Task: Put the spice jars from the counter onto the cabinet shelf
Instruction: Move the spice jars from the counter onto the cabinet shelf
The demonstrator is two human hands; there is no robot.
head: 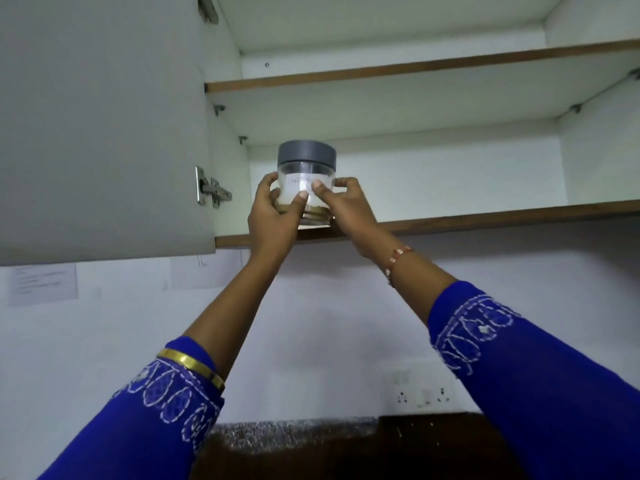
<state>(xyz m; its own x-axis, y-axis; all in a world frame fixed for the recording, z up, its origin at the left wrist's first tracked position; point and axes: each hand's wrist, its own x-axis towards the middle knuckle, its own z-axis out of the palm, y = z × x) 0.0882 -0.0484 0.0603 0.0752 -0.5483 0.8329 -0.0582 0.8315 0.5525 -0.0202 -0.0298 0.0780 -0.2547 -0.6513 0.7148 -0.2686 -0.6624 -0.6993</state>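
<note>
A clear spice jar [306,168] with a grey lid and a white handwritten label stands at the front left edge of the lower cabinet shelf [485,216]. Its base rests on or just above the shelf's wooden lip; I cannot tell which. My left hand [273,216] wraps the jar's left side from below. My right hand [346,206] grips its right side, thumb on the label. Both arms reach up in blue embroidered sleeves.
The open cabinet door [104,126] hangs at the left with its hinge [211,192] near my left hand. An upper shelf [415,69] sits above. Below are a white wall with a socket plate [424,394] and a dark counter [311,441].
</note>
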